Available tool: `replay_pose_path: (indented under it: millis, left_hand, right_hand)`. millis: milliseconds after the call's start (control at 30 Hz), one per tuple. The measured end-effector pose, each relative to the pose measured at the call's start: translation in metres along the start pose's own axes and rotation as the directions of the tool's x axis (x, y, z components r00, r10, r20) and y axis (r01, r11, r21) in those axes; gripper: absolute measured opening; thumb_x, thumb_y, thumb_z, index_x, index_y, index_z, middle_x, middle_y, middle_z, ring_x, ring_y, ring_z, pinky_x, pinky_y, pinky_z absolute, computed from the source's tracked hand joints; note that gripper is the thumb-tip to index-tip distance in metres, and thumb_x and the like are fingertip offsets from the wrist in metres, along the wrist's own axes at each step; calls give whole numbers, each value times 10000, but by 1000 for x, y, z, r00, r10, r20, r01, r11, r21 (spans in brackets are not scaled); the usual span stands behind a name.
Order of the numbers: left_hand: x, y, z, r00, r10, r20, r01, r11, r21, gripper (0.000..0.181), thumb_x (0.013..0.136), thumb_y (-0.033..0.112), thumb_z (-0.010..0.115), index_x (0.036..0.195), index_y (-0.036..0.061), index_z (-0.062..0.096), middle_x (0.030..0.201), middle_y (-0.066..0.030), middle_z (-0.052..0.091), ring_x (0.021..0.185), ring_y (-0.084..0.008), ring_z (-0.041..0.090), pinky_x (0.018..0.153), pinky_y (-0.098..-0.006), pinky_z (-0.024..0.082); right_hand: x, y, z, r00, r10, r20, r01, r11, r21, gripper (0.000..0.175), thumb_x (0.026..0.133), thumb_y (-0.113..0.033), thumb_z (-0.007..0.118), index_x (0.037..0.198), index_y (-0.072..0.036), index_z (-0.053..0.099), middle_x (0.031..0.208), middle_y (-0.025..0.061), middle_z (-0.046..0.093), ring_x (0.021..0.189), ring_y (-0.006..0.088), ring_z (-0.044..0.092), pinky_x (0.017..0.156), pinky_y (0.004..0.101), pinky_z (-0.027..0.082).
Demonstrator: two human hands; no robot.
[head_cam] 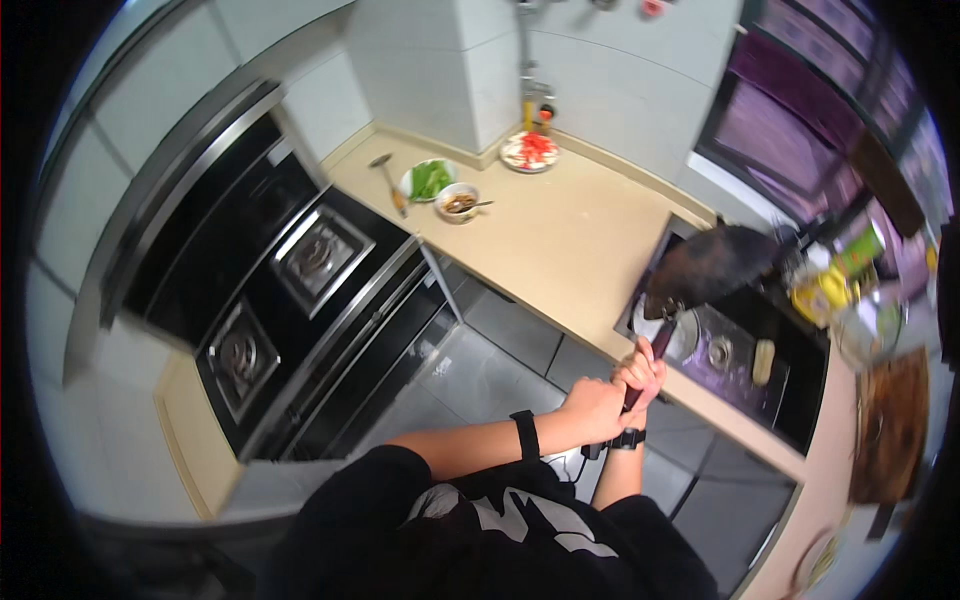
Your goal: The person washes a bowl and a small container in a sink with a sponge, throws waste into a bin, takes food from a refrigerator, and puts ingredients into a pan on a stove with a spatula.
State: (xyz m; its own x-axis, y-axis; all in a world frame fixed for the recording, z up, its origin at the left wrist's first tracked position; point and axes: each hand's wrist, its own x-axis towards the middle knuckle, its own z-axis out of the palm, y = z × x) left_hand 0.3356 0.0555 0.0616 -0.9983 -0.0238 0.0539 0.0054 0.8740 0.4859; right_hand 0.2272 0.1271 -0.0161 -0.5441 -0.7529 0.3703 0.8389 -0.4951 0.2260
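A dark wok is tilted over the sink, its concave side and outer wall hard to tell apart. Its long dark handle points back towards me. My right hand, with a black watch on the wrist, grips the handle. Lower down, by the handle's end, my left hand is closed as well, a black band on its forearm. Below the wok, a whitish round vessel sits in the sink, partly hidden. A pale scrubber lies beyond the drain.
Along the counter stand a plate of green vegetables, a bowl of sauce with a spoon, and a plate of white and red food. Left is a gas stove. Bottles and a wooden board are right.
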Motion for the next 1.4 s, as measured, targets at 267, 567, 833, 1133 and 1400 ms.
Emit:
replay_pose_path:
  millis: [267, 567, 833, 1133, 1400]
  left_hand:
    - [-41, -42, -4, 992, -98, 76, 120, 919, -376, 448, 780, 396, 558, 927, -20, 478, 748, -195, 604, 676, -367, 597, 580, -419, 475]
    - [-160, -132, 1, 995, 99, 28, -34, 578, -816, 396, 830, 298, 585, 1015, -2, 405, 838, -141, 550, 765, -226, 556, 655, -355, 437]
    - [-316, -291, -9, 995, 101, -8, -23, 148, -989, 423, 809, 223, 638, 1126, 9, 457, 1051, -73, 536, 970, -160, 516, 854, -300, 430]
    - [-628, -500, 134, -197, -814, 547, -873, -109, -475, 509, 858, 460, 377, 1221, 104, 388, 1116, -92, 501, 908, -250, 505, 848, -416, 409]
    - [-547, -537, 60, -13, -956, 292, -872, -132, -471, 570, 910, 475, 311, 1346, 132, 182, 1157, -137, 489, 1057, -283, 491, 929, -441, 359]
  right_hand:
    - [4, 40, -5, 976, 63, -209, -106, 973, -205, 80, 781, -58, 429, 790, -77, 352, 494, -26, 349, 406, 61, 358, 491, 241, 366]
    - [18, 159, -23, 814, 242, -527, -544, 635, -549, 127, 733, -8, 426, 825, -84, 467, 484, -9, 363, 374, 97, 341, 466, 276, 383]
    - [54, 356, -48, 631, 361, -687, -765, 144, -627, 189, 690, -24, 496, 855, -73, 417, 461, 8, 353, 328, 123, 343, 334, 252, 295]
    - [87, 613, -125, 187, 679, -710, -790, -326, -520, 172, 723, -24, 532, 869, -8, 444, 552, 58, 490, 405, 148, 472, 402, 251, 385]
    - [95, 731, -180, 181, 660, -729, -774, -362, -519, 173, 711, -37, 537, 842, -31, 423, 545, 38, 460, 419, 140, 460, 412, 240, 360]
